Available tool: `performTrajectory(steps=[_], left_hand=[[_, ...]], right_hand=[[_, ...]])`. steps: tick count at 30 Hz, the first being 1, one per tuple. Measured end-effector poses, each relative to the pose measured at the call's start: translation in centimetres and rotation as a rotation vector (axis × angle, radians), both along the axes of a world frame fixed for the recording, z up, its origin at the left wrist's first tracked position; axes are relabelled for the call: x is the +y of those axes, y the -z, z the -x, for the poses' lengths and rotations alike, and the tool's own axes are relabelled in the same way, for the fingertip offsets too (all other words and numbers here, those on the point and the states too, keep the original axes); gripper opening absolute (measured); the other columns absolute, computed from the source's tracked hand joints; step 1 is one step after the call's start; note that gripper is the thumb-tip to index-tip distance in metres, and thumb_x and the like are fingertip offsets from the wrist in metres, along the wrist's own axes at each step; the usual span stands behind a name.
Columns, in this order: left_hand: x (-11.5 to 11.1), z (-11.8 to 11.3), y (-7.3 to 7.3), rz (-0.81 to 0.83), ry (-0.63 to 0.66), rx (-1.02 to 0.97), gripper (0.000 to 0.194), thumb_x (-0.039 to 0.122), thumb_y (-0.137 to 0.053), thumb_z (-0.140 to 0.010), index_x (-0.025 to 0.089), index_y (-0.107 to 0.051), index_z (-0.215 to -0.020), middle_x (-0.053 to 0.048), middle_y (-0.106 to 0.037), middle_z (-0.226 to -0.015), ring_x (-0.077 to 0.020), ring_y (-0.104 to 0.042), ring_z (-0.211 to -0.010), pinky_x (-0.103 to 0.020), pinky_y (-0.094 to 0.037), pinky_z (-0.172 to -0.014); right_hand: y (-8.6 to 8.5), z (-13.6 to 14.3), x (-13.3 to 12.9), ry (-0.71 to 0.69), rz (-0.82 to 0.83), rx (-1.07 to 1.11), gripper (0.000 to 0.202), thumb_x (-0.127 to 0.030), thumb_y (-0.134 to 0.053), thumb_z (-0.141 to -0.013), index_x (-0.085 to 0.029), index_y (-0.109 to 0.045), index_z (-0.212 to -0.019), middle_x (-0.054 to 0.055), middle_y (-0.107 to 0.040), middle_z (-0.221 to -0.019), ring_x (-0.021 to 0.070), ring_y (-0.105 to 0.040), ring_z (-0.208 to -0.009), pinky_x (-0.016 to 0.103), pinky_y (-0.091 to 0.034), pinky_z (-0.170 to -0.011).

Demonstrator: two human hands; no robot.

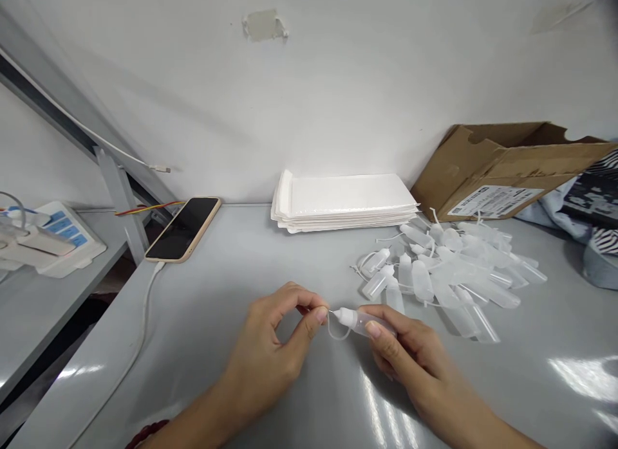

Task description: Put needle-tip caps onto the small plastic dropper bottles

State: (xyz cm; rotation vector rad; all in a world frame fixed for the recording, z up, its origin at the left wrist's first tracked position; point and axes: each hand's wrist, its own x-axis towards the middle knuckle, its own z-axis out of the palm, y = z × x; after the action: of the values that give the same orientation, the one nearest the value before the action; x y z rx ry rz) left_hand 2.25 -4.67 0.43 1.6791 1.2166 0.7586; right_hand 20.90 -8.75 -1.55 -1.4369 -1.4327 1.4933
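Observation:
A small translucent bottle with a white cap lies in the grip of my right hand, its tip pointing left. My left hand pinches thumb and forefinger together right at the tip, where a thin metal needle shows. What exactly sits between those fingertips is mostly hidden. From there a thin white strap loops down and back to the bottle's cap. Right of and behind my hands, a pile of similar bottles with straps is spread on the grey table.
White padded envelopes are stacked against the wall. An open cardboard box stands behind the pile, with fabric at the far right. A phone lies at the back left, its white cable running down the left side. A power strip sits further left.

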Motion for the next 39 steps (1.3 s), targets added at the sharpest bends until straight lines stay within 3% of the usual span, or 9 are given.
performTrajectory(steps=[6, 10, 14, 19, 21, 25, 27, 32, 39], left_hand=[[0.4, 0.4, 0.1, 0.168, -0.039, -0.141, 0.020, 0.033, -0.056, -0.085, 0.021, -0.066, -0.073, 0.001, -0.063, -0.072, -0.0140, -0.058, -0.074, -0.024, -0.045, -0.072], [0.9, 0.8, 0.3, 0.227, -0.140, -0.233, 0.030, 0.041, -0.051, -0.088, 0.021, -0.068, -0.073, 0.000, -0.066, -0.078, -0.0165, -0.059, -0.087, -0.026, -0.045, -0.083], [0.8, 0.6, -0.3, 0.235, -0.038, -0.088, 0.024, 0.041, -0.056, -0.084, 0.021, -0.067, -0.078, 0.001, -0.064, -0.074, -0.0152, -0.057, -0.074, -0.023, -0.044, -0.065], [0.7, 0.1, -1.2, 0.217, 0.014, 0.011, 0.025, 0.036, -0.052, -0.083, 0.019, -0.062, -0.066, 0.002, -0.060, -0.065, -0.0139, -0.053, -0.066, -0.023, -0.041, -0.060], [1.1, 0.4, -1.1, 0.225, -0.028, 0.030, 0.026, 0.035, -0.051, -0.082, 0.019, -0.059, -0.063, 0.002, -0.058, -0.063, -0.0138, -0.052, -0.064, -0.023, -0.039, -0.058], [2.4, 1.4, -0.9, 0.155, -0.228, 0.085, 0.026, 0.033, -0.050, -0.080, 0.019, -0.055, -0.058, 0.003, -0.054, -0.061, -0.0134, -0.050, -0.063, -0.021, -0.035, -0.051], [3.1, 1.9, -0.9, 0.124, -0.309, 0.137, 0.025, 0.033, -0.051, -0.078, 0.020, -0.055, -0.057, 0.003, -0.053, -0.060, -0.0123, -0.046, -0.057, -0.021, -0.032, -0.047], [3.8, 2.4, -0.7, 0.084, -0.323, 0.228, 0.024, 0.033, -0.050, -0.077, 0.019, -0.055, -0.059, 0.003, -0.047, -0.056, -0.0107, -0.036, -0.049, -0.021, -0.028, -0.044], [4.1, 2.9, -0.3, -0.013, -0.229, 0.415, 0.024, 0.034, -0.046, -0.078, 0.018, -0.055, -0.062, 0.002, -0.053, -0.058, -0.0125, -0.044, -0.051, -0.022, -0.031, -0.045]], right_hand=[[-0.5, -0.2, 0.1, -0.033, -0.051, 0.001, 0.041, -0.051, -0.036, -0.092, -0.020, -0.058, -0.107, -0.007, -0.025, -0.055, 0.0099, -0.025, -0.049, 0.023, -0.021, -0.046], [-1.0, -0.3, 0.2, -0.008, -0.188, -0.092, 0.034, -0.044, -0.039, -0.093, -0.022, -0.061, -0.106, -0.003, -0.043, -0.062, 0.0109, -0.037, -0.055, 0.023, -0.029, -0.048], [-1.1, -0.3, 0.2, 0.012, -0.304, -0.158, 0.030, -0.038, -0.041, -0.093, -0.022, -0.062, -0.106, -0.003, -0.048, -0.061, 0.0110, -0.041, -0.053, 0.023, -0.034, -0.048], [-0.8, -0.5, 0.2, -0.071, -0.392, -0.258, 0.026, -0.034, -0.041, -0.094, -0.022, -0.061, -0.105, -0.001, -0.056, -0.066, 0.0120, -0.050, -0.058, 0.023, -0.041, -0.051], [-0.6, -0.8, 0.5, -0.047, -0.536, -0.338, 0.023, -0.031, -0.041, -0.094, -0.021, -0.059, -0.104, 0.002, -0.058, -0.074, 0.0136, -0.054, -0.065, 0.025, -0.045, -0.055], [-0.2, -1.7, 1.4, 0.099, -1.032, -0.623, 0.021, -0.021, -0.046, -0.091, -0.014, -0.055, -0.109, 0.011, -0.056, -0.095, 0.0159, -0.055, -0.073, 0.030, -0.049, -0.063], [0.1, -2.0, 1.9, 0.073, -1.132, -0.806, 0.020, -0.017, -0.050, -0.089, -0.012, -0.056, -0.108, 0.014, -0.056, -0.099, 0.0190, -0.055, -0.079, 0.031, -0.049, -0.062], [1.2, -1.9, 2.3, -0.177, -1.066, -1.039, 0.020, -0.016, -0.044, -0.091, -0.011, -0.061, -0.101, 0.017, -0.059, -0.109, 0.0277, -0.053, -0.094, 0.037, -0.052, -0.064], [1.3, -1.6, 2.0, -0.289, -1.041, -0.988, 0.022, -0.015, -0.040, -0.092, -0.012, -0.060, -0.101, 0.013, -0.062, -0.096, 0.0220, -0.057, -0.085, 0.034, -0.050, -0.066]])
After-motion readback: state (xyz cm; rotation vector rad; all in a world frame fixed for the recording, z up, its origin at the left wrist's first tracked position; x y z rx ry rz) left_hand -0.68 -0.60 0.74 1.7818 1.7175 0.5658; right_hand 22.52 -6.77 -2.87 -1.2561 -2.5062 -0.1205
